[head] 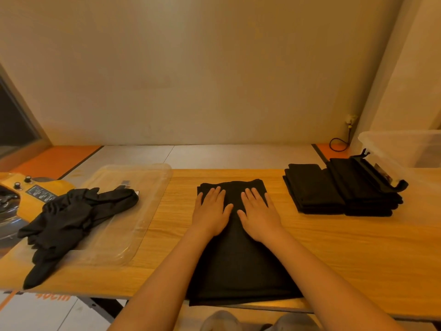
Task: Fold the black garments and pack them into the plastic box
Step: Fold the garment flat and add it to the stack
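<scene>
Here we press left hand (210, 212) and right hand (259, 215), fingers flat, on the black garment (238, 263), likely smoothing creases before folding.

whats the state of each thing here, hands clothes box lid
left hand: open, flat on the middle garment
right hand: open, flat on it too
middle garment: partly folded, on the table
crumpled garments: unfolded, heaped on the clear lid
clear lid: off the plastic box, lying flat
folded stacks: folded, beside the box
plastic box: open

Dim amber light, perhaps edge-warped
</scene>
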{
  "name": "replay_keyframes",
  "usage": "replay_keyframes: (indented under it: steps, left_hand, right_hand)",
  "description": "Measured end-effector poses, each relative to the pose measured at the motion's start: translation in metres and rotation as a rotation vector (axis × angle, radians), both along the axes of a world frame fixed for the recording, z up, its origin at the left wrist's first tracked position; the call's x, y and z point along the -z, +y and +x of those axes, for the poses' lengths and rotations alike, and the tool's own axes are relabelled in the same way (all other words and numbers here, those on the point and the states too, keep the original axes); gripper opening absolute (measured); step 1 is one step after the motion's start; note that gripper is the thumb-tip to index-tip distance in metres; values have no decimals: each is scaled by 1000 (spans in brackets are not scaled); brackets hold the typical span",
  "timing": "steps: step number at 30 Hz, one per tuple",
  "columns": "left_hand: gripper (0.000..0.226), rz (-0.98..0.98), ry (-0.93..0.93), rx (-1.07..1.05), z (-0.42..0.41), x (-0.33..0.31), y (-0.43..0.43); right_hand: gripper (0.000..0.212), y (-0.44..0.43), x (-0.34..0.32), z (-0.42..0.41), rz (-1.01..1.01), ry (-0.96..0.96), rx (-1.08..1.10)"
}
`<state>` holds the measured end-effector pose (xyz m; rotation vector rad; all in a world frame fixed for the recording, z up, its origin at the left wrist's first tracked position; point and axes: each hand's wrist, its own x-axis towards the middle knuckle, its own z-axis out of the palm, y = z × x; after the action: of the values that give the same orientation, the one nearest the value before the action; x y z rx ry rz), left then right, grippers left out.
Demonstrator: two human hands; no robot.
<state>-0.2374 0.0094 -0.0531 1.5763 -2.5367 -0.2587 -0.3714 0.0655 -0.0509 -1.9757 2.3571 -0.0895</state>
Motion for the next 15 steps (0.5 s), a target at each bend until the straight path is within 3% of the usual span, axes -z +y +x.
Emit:
replay_keyframes:
  steps: [4,8,11,15]
  left_hand:
    - [66,45,-27,-68,9,19,-14]
    - [73,8,-83,-110,4,19,-20]
    - [68,-53,-34,-104,-4,11,-34]
    - [63,-8,-26,-17,-12,11,-55]
  right_hand:
    - [63,-10,13,-21,49,-107,130]
    - [62,-19,12,-18,54,-58,188]
    - [60,-40,4,-12,-35,-46,102]
    - [59,-72,11,-17,41,-55,-69]
